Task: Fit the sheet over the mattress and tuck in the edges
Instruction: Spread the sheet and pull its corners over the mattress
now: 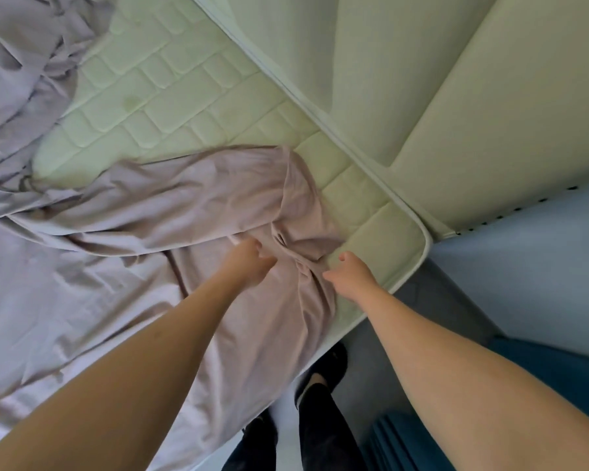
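From my remote seat, looking down through the head camera: both of the person's bare arms reach out over the near corner of a bed. The left hand (249,263) has its fingers curled into the bunched folds of a pale lilac sheet (191,205), pinching the fabric near a gathered seam. The right hand (349,270) is just beside it, fingers curled at the sheet's crumpled edge where it meets the bare mattress (170,96); I cannot tell whether it actually holds the cloth. The sheet lies loose and rumpled across the left and lower part of the bed, one folded-back flap stopping short of the corner, so the quilted cream mattress top shows bare from the upper middle down to the rounded, piped corner (422,239). A padded cream headboard (490,96) runs along the far side of the mattress. Below the bed edge, the person's dark trousers and shoes (323,375) stand on a grey floor, with teal fabric (558,368) at the lower right. No brand, label or writing is readable on the sheet or mattress.
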Demonstrator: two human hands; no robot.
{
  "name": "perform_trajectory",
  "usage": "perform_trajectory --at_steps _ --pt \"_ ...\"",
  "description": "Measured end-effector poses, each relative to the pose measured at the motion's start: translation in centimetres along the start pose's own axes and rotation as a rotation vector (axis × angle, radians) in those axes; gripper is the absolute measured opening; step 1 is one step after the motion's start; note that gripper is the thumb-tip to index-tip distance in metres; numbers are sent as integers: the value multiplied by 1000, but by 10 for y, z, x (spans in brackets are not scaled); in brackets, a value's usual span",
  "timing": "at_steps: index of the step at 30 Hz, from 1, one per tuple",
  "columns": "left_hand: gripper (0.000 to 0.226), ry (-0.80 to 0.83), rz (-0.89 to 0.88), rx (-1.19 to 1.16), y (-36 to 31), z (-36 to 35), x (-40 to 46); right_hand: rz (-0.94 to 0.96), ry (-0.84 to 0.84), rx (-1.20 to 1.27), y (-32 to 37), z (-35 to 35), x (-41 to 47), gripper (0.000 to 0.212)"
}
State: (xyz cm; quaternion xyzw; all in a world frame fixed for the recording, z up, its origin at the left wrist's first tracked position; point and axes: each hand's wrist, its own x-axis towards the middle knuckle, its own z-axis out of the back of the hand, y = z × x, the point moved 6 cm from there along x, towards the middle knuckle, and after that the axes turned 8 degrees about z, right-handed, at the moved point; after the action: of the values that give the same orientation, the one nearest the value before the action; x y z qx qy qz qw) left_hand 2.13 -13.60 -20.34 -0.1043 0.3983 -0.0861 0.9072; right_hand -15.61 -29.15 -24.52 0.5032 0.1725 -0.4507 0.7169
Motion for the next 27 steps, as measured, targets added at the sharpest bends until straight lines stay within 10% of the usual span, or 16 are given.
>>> perform_trajectory --at_steps 5,9,15,19,23,27 --pt "47 33 76 -276 -12 -27 49 23 -113 134 -8 -21 44 32" --pt "32 168 163 -684 -21 -71 72 -34 -152 457 -29 -40 66 39" --pt "5 181 82 -590 -41 -124 70 -89 -189 544 -70 -26 69 23" --pt "81 -5 161 -370 -34 -126 70 -74 -200 532 -63 -23 73 57" --pt "11 128 31 -284 -49 -128 63 -91 -177 692 -53 -30 69 37" --pt "10 530 -140 -347 -84 -132 24 -102 -46 1118 -46 -18 60 25"
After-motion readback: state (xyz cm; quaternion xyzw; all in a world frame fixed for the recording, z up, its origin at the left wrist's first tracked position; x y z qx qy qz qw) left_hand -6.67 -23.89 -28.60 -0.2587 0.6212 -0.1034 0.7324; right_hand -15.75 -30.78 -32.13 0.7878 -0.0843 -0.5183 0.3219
